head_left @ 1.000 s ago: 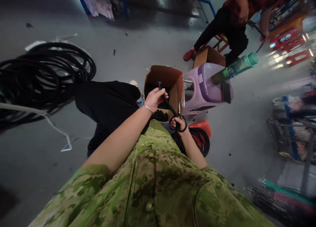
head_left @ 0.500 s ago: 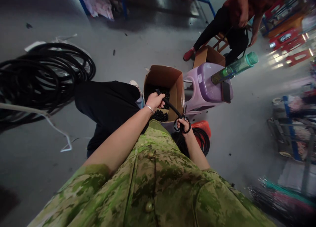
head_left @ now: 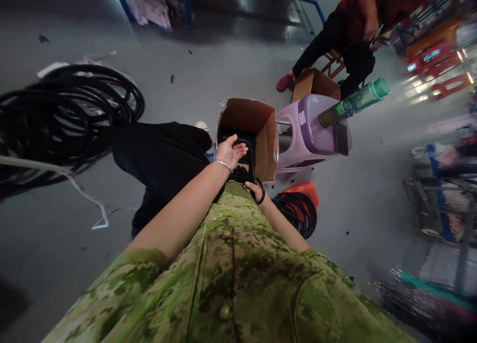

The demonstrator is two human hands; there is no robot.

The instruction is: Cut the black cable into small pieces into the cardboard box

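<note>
A bent black tube (head_left: 251,156) curves between my two hands, over an open cardboard box (head_left: 266,129). My left hand (head_left: 231,153) has its palm turned up and its fingers partly spread, and the tube runs in by the thumb. Close to my body, my right hand (head_left: 255,188) is closed on scissors (head_left: 261,191); one black handle loop shows around the hand and the blades are hidden. The tube's lower end reaches the right hand. Small black pieces (head_left: 240,174) lie in the box under my hands.
A purple stool (head_left: 316,129) right of the box bears a green bottle (head_left: 354,104) and a dark phone-like object (head_left: 341,139). Coiled black tubing (head_left: 303,214) lies by a red bag (head_left: 311,191). Larger coils (head_left: 74,99) lie left. Another person (head_left: 350,30) sits at the upper right.
My right hand has moved left and closer to my body with the scissors. The straight tube is now bent, and my left fingers have opened out.
</note>
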